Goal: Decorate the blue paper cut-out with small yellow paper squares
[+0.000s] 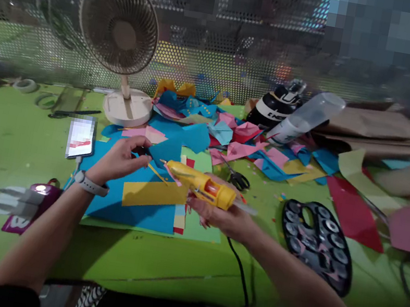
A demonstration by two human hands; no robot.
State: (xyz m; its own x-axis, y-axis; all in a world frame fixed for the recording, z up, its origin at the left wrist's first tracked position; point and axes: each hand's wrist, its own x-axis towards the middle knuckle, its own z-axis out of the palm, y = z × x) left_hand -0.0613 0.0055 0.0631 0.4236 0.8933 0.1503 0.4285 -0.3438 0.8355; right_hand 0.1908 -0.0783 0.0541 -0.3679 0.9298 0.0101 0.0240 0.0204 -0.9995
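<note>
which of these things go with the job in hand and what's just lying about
Seem to belong:
- glue gun, held in the right hand
- yellow paper, by the left hand
- blue sheet, under the yellow paper

Seem to be just lying about:
- fan
- phone
- palette
- clear bottle
- scissors, in neither hand

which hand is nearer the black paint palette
The right hand: it is left of the black paint palette, gripping a yellow glue gun; the left hand is farther left.
</note>
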